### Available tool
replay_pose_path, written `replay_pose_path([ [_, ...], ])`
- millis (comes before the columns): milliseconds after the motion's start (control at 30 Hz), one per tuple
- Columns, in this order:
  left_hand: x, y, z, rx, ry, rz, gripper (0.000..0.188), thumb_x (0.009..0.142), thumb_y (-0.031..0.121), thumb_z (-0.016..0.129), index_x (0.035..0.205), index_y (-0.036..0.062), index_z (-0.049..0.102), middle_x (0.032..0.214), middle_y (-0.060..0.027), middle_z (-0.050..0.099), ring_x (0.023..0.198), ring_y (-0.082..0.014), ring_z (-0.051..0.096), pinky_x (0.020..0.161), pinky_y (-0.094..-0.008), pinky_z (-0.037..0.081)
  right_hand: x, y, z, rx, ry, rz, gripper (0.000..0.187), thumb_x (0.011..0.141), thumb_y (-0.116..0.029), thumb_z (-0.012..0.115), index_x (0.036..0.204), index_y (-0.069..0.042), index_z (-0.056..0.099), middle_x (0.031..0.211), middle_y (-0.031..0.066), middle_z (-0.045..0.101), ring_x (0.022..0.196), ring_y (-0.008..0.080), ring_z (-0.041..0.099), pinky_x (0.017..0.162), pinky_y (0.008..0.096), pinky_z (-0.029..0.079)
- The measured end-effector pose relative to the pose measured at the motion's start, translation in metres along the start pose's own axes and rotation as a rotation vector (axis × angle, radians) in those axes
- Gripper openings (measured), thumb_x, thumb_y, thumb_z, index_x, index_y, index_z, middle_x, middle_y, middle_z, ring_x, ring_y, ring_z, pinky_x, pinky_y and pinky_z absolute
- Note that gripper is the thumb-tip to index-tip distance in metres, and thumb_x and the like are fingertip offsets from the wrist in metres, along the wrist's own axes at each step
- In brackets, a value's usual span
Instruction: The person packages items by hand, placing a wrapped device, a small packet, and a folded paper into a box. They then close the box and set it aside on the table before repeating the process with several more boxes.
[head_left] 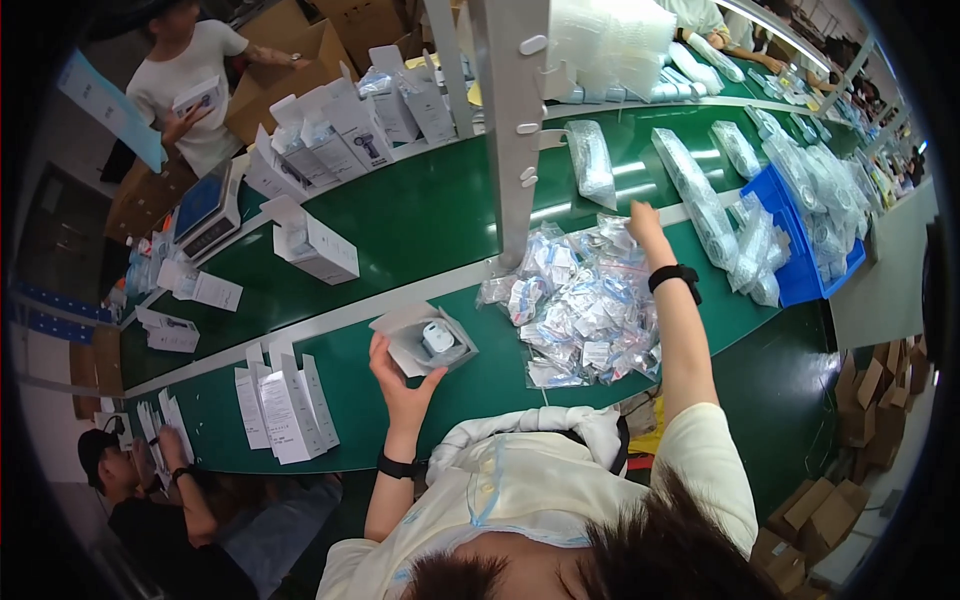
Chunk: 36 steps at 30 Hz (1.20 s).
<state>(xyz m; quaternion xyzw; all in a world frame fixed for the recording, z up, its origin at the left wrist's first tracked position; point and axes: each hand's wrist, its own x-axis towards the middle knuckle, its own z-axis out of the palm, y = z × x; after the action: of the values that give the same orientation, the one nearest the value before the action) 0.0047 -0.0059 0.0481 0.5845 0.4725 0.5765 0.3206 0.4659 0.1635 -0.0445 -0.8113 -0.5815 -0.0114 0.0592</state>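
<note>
My left hand is wrapped round the near left side of an open white carton on the green bench. Inside the carton is a white device, with its rounded end up. To the right lies a heap of small clear plastic packets with white and blue pieces in them. My right hand is at the far right edge of this heap, its fingers drawn together. Whatever is between those fingers is too small to make out.
Several white cartons stand left of my left hand. A metal post rises beyond the heap. Bubble-wrapped items lie on the far belt, beside a blue bin. Co-workers sit at lower left and stand at upper left.
</note>
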Motion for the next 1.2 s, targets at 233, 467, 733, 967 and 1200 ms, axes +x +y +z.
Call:
replay_pose_path([
  [233, 0.022, 0.018, -0.009, 0.512, -0.005, -0.003, 0.024, 0.060, 0.007, 0.074, 0.078, 0.0008, 0.059, 0.108, -0.0142, 0.045, 0.090, -0.0262, 0.050, 0.079, -0.0312, 0.040, -0.007, 0.009, 0.022, 0.292, -0.168, -0.158, 0.038, 0.050, -0.013, 0.078, 0.081, -0.006, 0.057, 0.085, 0.0162, 0.059, 0.082, 0.0307, 0.058, 0.068, 0.0395, 0.045],
  [467, 0.037, 0.020, -0.010, 0.447, 0.050, -0.117, 0.015, 0.059, 0.003, 0.072, 0.066, -0.0021, 0.060, 0.080, -0.0097, 0.053, 0.071, -0.0224, 0.053, 0.061, -0.0294, 0.041, -0.042, -0.040, -0.082, 0.377, 0.085, -0.348, 0.023, 0.062, -0.001, 0.067, 0.083, -0.003, 0.057, 0.082, 0.0163, 0.057, 0.074, 0.0335, 0.056, 0.064, 0.0390, 0.044],
  [733, 0.043, 0.018, -0.011, 0.471, 0.035, -0.095, 0.014, 0.058, 0.002, 0.070, 0.065, -0.0009, 0.058, 0.073, -0.0095, 0.053, 0.063, -0.0248, 0.054, 0.055, -0.0302, 0.041, -0.109, -0.116, -0.182, 0.335, 0.146, -0.460, 0.027, 0.066, 0.006, 0.059, 0.092, -0.002, 0.060, 0.086, 0.0164, 0.059, 0.074, 0.0315, 0.058, 0.064, 0.0346, 0.046],
  [967, 0.045, 0.015, -0.015, 0.539, 0.025, -0.163, 0.014, 0.057, 0.004, 0.071, 0.065, -0.0007, 0.060, 0.069, -0.0079, 0.054, 0.061, -0.0220, 0.054, 0.053, -0.0286, 0.040, -0.150, -0.185, -0.203, 0.591, -0.049, -0.811, 0.021, 0.066, 0.007, 0.059, 0.086, 0.001, 0.058, 0.082, 0.0134, 0.059, 0.070, 0.0290, 0.057, 0.062, 0.0316, 0.046],
  [1200, 0.049, 0.013, -0.016, 0.429, 0.004, -0.168, 0.016, 0.056, 0.006, 0.071, 0.063, -0.0004, 0.059, 0.071, -0.0095, 0.055, 0.060, -0.0261, 0.055, 0.055, -0.0308, 0.042, -0.190, -0.257, -0.183, 0.948, 0.041, -1.389, 0.025, 0.055, 0.006, 0.061, 0.079, -0.001, 0.058, 0.086, 0.0088, 0.059, 0.078, 0.0239, 0.059, 0.064, 0.0309, 0.048],
])
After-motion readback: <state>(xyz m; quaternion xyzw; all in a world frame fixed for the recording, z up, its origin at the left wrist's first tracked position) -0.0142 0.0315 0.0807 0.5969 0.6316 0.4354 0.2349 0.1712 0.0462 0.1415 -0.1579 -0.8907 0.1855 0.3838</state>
